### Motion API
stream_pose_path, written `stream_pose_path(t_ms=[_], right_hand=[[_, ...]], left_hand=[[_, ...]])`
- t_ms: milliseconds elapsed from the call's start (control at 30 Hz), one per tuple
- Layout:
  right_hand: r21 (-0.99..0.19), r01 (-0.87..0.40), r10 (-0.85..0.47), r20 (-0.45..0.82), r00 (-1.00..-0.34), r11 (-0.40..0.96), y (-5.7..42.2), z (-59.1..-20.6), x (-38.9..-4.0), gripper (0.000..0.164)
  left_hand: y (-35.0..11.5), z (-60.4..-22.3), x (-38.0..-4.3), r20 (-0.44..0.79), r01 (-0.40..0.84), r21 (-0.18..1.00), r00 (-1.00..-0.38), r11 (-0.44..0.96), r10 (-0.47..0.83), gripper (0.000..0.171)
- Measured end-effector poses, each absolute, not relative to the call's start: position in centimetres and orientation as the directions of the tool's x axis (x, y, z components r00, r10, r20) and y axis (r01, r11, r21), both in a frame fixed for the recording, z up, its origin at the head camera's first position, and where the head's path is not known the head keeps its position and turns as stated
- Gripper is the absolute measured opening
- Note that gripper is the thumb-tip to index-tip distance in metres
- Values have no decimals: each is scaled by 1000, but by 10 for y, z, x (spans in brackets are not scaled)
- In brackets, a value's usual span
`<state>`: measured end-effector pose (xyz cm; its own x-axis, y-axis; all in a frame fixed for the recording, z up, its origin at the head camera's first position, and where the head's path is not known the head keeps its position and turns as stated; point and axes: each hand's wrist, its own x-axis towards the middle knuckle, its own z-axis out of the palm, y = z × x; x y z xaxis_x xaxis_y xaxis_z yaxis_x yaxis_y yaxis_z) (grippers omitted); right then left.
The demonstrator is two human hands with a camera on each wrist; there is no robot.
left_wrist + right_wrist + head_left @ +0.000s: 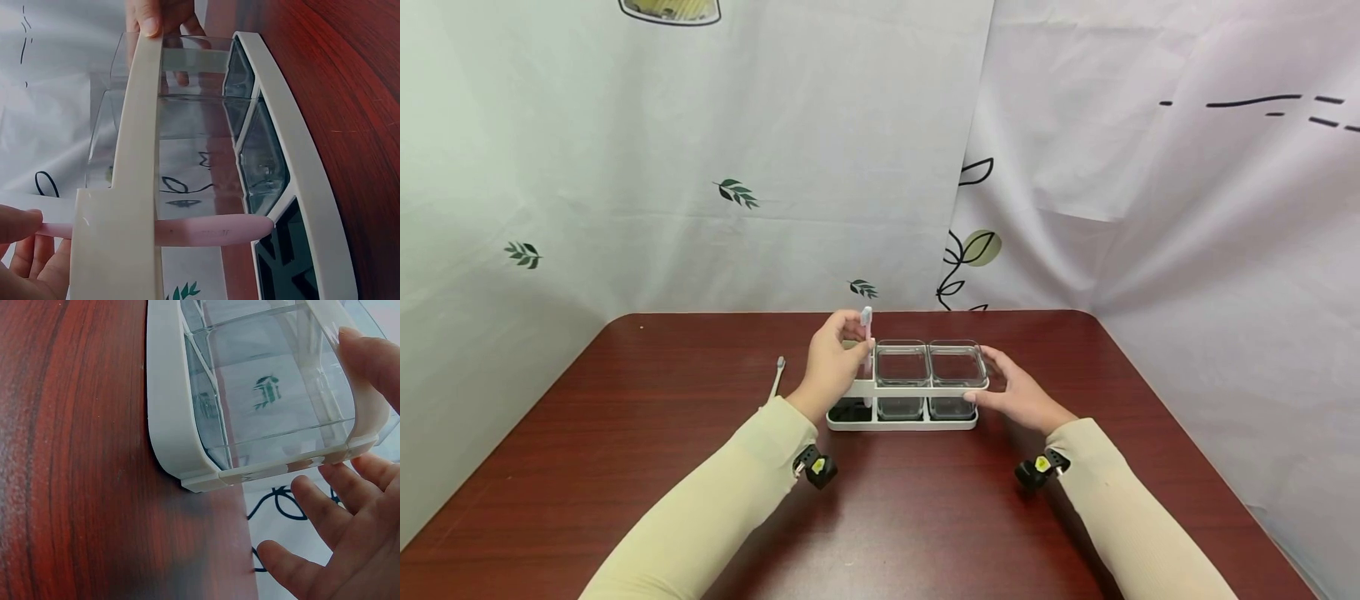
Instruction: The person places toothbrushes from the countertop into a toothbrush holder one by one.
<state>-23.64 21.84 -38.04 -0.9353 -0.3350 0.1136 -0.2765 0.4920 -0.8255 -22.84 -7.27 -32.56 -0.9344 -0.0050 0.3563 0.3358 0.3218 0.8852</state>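
Note:
A white toothbrush holder (925,426) stands on the table, with two clear cups (902,364) (957,364) side by side in its frame. At its left end, my left hand (835,358) pinches a pink toothbrush (867,320) near its upper part, head up. The left wrist view shows the pink handle (212,230) passing through the upper frame, its end close to the dark base mat (289,256); whether they touch I cannot tell. My right hand (1018,396) grips the holder's right end, thumb on the front of the upper rail (369,412) and fingers at the side.
A second toothbrush (777,379), pale in colour, lies on the reddish-brown table (910,525) left of the holder, partly behind the left forearm. White patterned cloth (820,167) hangs behind the table and along its sides.

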Motion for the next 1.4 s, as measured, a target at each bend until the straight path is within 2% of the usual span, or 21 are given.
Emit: stream_pose_path(t_ms=[833, 1400], right_hand=[[-820, -285, -335, 122, -934, 496, 218, -381, -237, 85], [-818, -283, -337, 116, -934, 501, 218, -381, -237, 85]], left_hand=[[-70, -329, -232, 336, 309, 858, -942, 411, 7, 26], [-69, -327, -235, 282, 255, 872, -959, 418, -4, 27]])
